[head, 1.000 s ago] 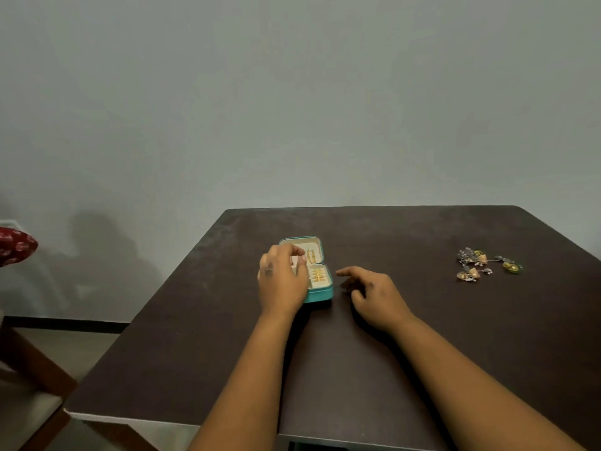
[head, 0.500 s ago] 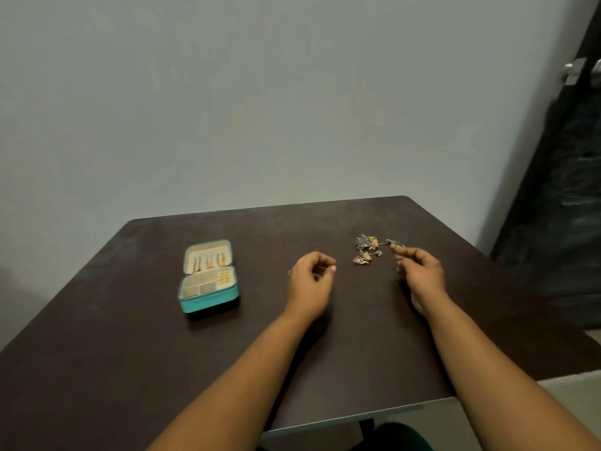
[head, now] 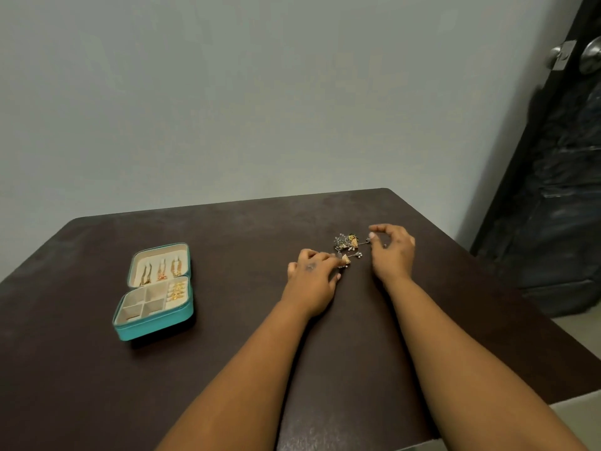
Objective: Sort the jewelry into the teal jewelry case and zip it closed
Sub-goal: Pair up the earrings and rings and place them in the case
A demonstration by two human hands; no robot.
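Head view: open teal case (head: 155, 328) holds earrings (head: 161, 272); both hands' grips pinch loose jewelry (head: 348, 245).

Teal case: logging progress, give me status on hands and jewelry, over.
Left hand pinching a gold earring. Right hand picking at jewelry pile. Teal case open, partly filled, unzipped. Nothing in the way.

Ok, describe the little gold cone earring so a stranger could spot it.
On the dark table, look right of the teal case to the jewelry pile. The gold cone earring lies at its near edge, at the left hand fingertips, apart from the tangle.
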